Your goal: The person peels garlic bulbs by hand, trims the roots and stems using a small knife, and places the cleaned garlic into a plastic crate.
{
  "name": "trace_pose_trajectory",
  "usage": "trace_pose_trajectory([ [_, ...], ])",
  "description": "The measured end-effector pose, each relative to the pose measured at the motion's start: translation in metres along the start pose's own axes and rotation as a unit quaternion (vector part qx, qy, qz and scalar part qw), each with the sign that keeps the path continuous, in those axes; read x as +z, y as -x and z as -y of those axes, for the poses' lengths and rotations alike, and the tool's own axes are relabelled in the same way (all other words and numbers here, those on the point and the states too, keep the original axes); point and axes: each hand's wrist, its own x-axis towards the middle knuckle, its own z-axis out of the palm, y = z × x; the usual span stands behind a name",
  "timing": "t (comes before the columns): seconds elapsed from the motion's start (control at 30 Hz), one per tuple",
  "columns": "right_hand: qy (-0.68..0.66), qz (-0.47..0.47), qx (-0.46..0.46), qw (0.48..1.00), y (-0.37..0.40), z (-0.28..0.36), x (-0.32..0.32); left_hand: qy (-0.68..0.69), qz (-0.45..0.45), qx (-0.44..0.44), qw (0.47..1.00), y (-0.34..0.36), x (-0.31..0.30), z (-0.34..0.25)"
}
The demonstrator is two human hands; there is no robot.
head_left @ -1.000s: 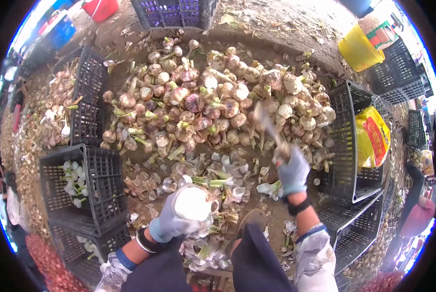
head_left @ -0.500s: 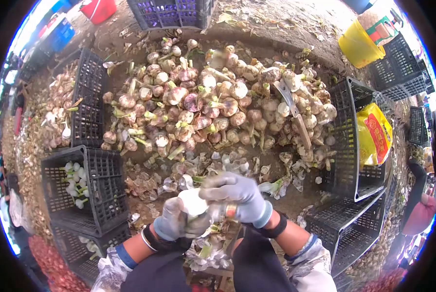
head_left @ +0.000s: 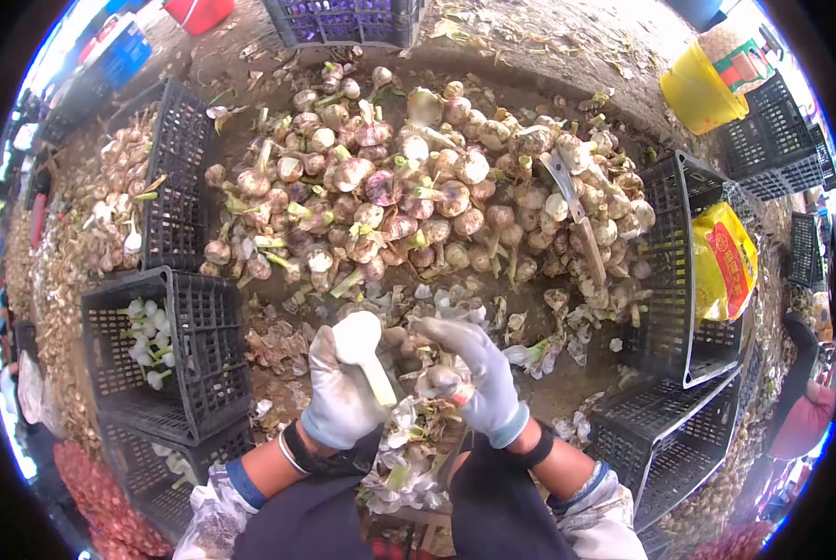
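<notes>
A white garlic bulb [head_left: 356, 338] with its pale green stem pointing down toward my lap is held in my left hand [head_left: 331, 403], closed around its side in a grey-white glove. The outer skin is off this bulb. Just right of it, my right hand [head_left: 490, 385], gloved too, has its fingers curved and apart from the thumb. An orange band shows near the thumb tip, and I see nothing gripped there. Beyond both hands spreads a heap of unpeeled garlic [head_left: 353, 173]. A knife [head_left: 575, 215] with a wooden handle lies on the heap's right side.
At left, a black crate [head_left: 194, 359] holds several peeled white bulbs. Another black crate [head_left: 665, 252] stands at right, with a yellow and red bag [head_left: 724, 261] in it. Garlic skins [head_left: 404, 467] litter the ground between my knees. A yellow bucket [head_left: 703, 93] stands far right.
My right hand has moved off the bulb to the right and its fingers have opened. My left hand has tipped the bulb so its stem shows. The view has shifted slightly.
</notes>
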Motion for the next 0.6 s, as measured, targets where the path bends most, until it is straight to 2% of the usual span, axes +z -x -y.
trace_pose_trajectory([
  [0.03,0.015,-0.019,0.017,1.000,0.006,0.001,0.005,-0.015,-0.011,0.029,0.999,-0.003,-0.003,0.001],
  [0.07,-0.033,0.007,0.065,0.997,0.012,0.007,0.011,-0.030,-0.022,0.057,0.998,-0.005,-0.004,0.002],
  [0.17,0.007,0.004,0.050,0.999,0.016,0.021,0.028,-0.078,-0.058,0.090,0.991,-0.005,-0.001,0.005],
  [0.27,-0.027,0.003,0.041,0.999,0.018,0.015,0.032,-0.071,-0.070,0.106,0.989,-0.005,0.008,0.010],
  [0.37,-0.134,-0.009,0.133,0.982,0.020,0.020,0.025,-0.071,-0.070,0.118,0.988,-0.007,-0.002,0.009],
  [0.4,-0.131,-0.018,0.093,0.987,0.026,0.004,0.023,-0.070,-0.069,0.117,0.988,-0.007,-0.008,0.006],
  [0.43,-0.182,-0.044,0.124,0.975,0.026,0.003,0.017,-0.051,-0.060,0.119,0.990,-0.006,-0.013,0.001],
  [0.5,-0.049,-0.042,0.152,0.986,0.026,-0.020,-0.006,-0.009,-0.034,0.118,0.992,-0.006,-0.023,-0.014],
  [0.53,0.118,-0.058,0.084,0.988,0.024,-0.048,-0.026,-0.045,-0.039,0.184,0.981,-0.006,-0.017,-0.019],
  [0.57,0.281,-0.069,0.016,0.957,0.020,-0.069,-0.049,-0.100,-0.073,0.225,0.966,0.001,-0.014,-0.030],
  [0.6,0.408,-0.132,0.032,0.903,0.011,-0.067,-0.070,-0.087,-0.093,0.271,0.954,0.011,-0.004,-0.040],
])
